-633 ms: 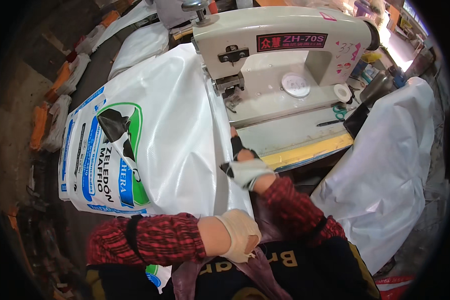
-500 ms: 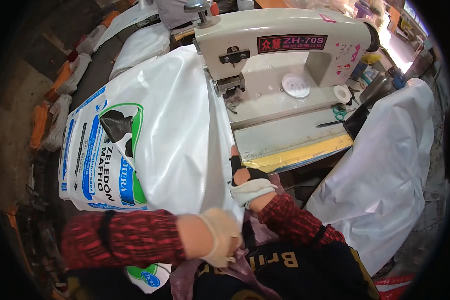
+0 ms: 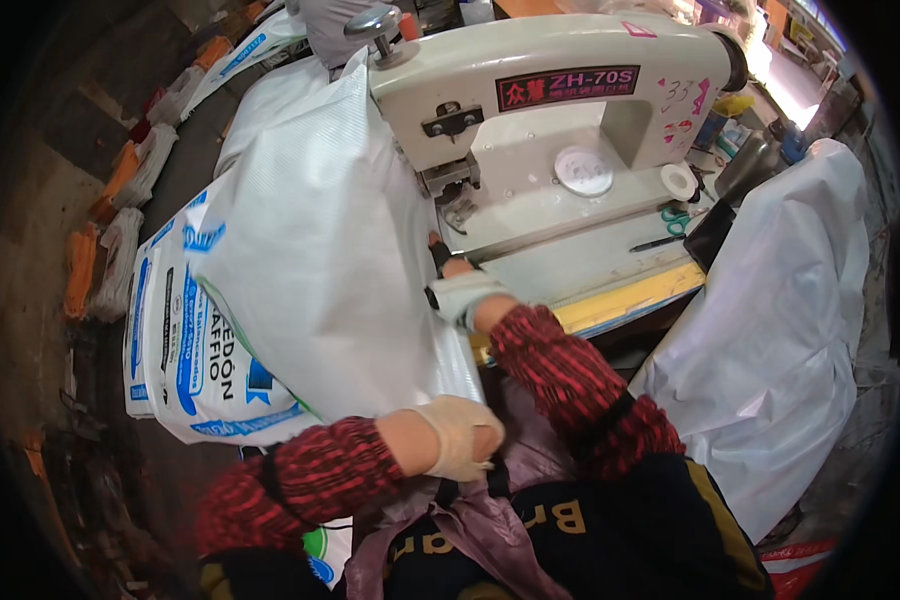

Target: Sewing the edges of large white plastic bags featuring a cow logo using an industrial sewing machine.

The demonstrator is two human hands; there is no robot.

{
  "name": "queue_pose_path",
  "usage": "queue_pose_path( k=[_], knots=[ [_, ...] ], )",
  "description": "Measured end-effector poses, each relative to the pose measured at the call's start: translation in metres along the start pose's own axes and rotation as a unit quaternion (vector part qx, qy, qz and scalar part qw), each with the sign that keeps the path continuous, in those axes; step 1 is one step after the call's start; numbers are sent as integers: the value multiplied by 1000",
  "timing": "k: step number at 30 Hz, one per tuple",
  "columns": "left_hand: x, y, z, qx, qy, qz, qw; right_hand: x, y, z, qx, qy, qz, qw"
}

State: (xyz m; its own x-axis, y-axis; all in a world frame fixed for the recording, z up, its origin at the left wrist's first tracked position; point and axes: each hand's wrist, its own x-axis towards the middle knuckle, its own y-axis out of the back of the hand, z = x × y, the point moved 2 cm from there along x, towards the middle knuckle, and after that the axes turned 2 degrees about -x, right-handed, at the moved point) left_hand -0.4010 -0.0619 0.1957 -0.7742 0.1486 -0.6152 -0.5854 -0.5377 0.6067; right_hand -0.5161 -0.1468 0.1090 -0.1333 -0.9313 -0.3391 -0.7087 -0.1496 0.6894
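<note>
From my remote station I saw, at the far left, stacked flat bundles (image 3: 82, 270) in orange and dull white. Next came the printed sack (image 3: 310, 240), glossy white woven plastic with a fine weave, blue and black print and a curved green line. It lay across the left side of the worktable, one broad fold puffed up toward the machine's head and its right edge running down toward the wearer's lap.

Near the sack's lower right corner was the left hand (image 3: 460, 440), in a beige, knit-looking cover. Its fingers bent inward; I could not tell whether they gripped the plastic. The right hand (image 3: 465, 285), in a pale and black fingerless glove, lay against the sack's right edge with a finger stretched forward. Whether it pinched the sack I could not tell.

Beyond stood the sewing machine (image 3: 560, 55), smooth cream enamel with a rounded arm and a white disc (image 3: 583, 171) set in its flat bed. A scuffed yellow strip (image 3: 630, 300) lined the worktable's front edge. Toward the right end lay a slim dark pen (image 3: 656, 244), green-handled scissors (image 3: 674, 214) and a white ring-shaped roll (image 3: 668, 178). Past that end rose a crumpled, silvery-white sheet (image 3: 770, 330).
</note>
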Motion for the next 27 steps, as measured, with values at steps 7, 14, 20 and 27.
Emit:
queue_pose_path(
  k=[7,14,20,27],
  knots=[
    [0,-14,-7,-129,-94,-130,979,-79,-37,12,-91,67,-68,991],
    [-36,0,5,-10,40,-142,989,-46,-30,9,-113,54,-2,992],
    [15,-8,14,26,5,-117,993,-7,-23,7,-85,40,17,995],
    [38,-27,22,30,-65,-209,975,-70,-64,31,-146,70,3,987]
  ],
)
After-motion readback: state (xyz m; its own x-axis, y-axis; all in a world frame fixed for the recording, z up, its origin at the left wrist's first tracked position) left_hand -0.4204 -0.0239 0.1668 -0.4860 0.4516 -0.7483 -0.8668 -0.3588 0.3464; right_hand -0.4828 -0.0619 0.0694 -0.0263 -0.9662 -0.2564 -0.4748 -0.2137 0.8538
